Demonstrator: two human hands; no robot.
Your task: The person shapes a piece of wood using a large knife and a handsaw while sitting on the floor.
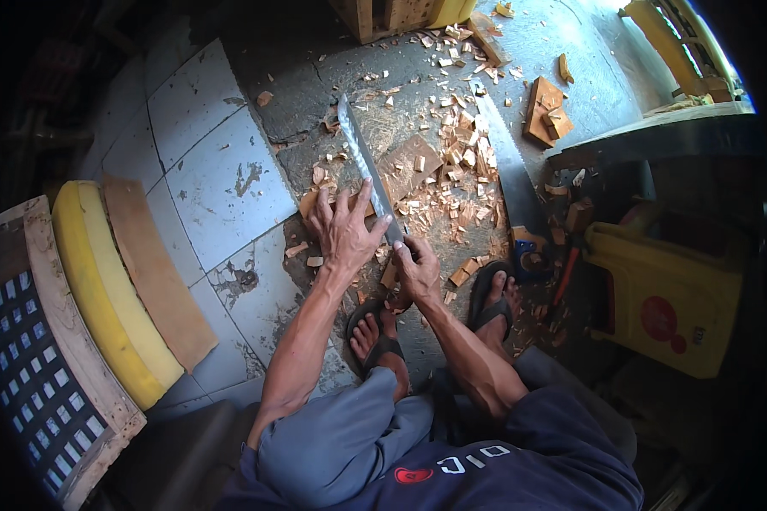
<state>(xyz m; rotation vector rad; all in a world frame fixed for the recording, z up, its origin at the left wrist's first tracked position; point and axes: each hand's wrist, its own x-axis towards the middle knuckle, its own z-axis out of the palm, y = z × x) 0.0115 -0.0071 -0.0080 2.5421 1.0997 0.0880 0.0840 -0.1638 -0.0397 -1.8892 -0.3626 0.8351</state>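
Observation:
My left hand (347,226) is spread over a piece of wood on the floor, its thumb close beside a long steel blade (362,157). My right hand (413,268) is closed on that blade's tool at the near end, the blade pointing away and up-left. Under and beside the blade lies a flat brown board (413,170), with many pale wood chips (469,145) scattered to its right. A long handsaw (507,153) with a blue and black handle lies right of the chips. My sandalled feet flank the spot.
At left are a cracked tiled floor (217,179), a yellow foam pad (115,298) and a wood-framed webbed panel (38,358). At right are a yellow plastic stool (656,315), an orange-handled tool (565,281) and stacked blocks (545,111). A wooden crate (366,17) stands at the back.

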